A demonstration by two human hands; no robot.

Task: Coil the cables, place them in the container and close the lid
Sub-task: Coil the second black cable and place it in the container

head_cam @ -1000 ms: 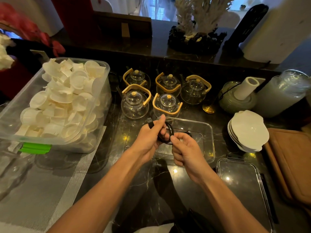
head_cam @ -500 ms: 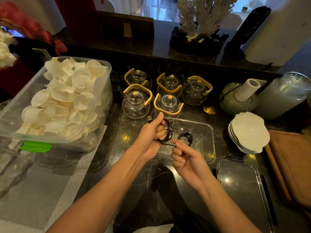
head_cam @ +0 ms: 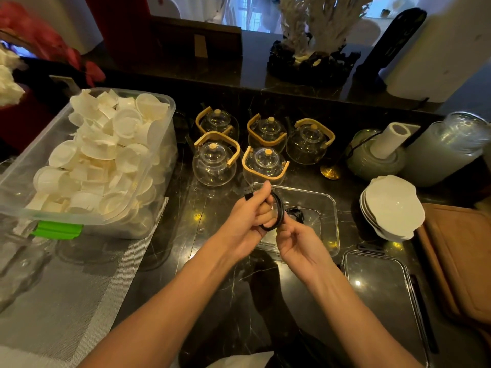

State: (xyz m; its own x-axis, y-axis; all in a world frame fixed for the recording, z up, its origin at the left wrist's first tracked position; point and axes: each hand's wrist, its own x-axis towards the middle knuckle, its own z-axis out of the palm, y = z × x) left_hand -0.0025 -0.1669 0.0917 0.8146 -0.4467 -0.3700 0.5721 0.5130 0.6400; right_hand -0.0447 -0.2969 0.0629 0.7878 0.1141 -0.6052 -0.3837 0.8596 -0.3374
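Both forearms reached up from the bottom edge to the centre of the frame. The left hand [head_cam: 245,217] was curled shut around a coiled black cable [head_cam: 276,212], thumb raised, the plug end poking out above its knuckles. The right hand [head_cam: 299,244] sat just below, its fingers [head_cam: 288,229] pinched on the coil's lower edge — whether on a loose tail was hard to make out. Behind them, on the dark marble desk [head_cam: 212,274], lay the clear container [head_cam: 329,208] with a second coiled cable [head_cam: 296,215] inside, half hidden by the hands. The lid [head_cam: 380,288] lay at lower right — partly cut off.
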